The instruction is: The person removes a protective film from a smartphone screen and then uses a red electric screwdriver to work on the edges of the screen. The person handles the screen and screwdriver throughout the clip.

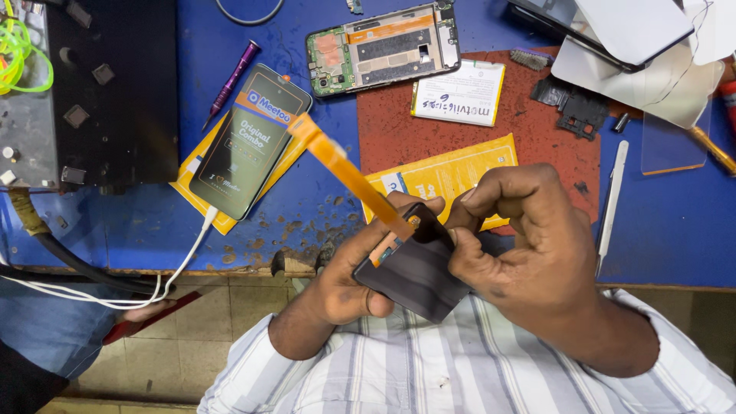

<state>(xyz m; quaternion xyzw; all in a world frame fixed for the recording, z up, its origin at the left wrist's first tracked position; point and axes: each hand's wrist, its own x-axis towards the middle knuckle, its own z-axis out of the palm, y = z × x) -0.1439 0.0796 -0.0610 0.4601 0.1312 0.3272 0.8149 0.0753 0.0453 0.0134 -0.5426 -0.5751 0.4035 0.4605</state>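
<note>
my left hand [345,284] grips the screen panel [414,280] while my right hand [521,238] pinches its orange ribbon [349,172], the opened phone [383,47] still unassembled.

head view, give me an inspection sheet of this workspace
surface: blue bench top, worn at the front edge, with a red mat.
job's things: black display panel with an orange flex ribbon rising from its top.
clutter: opened phone, battery, purple screwdriver, white spudger, packaged screen, yellow packet.
grippers: left hand in a grip on the panel's lower edge; right hand pinching its top corner.
cables: white cable hanging off the edge, black hose.
surroundings: tiled floor, black machine at left.
</note>
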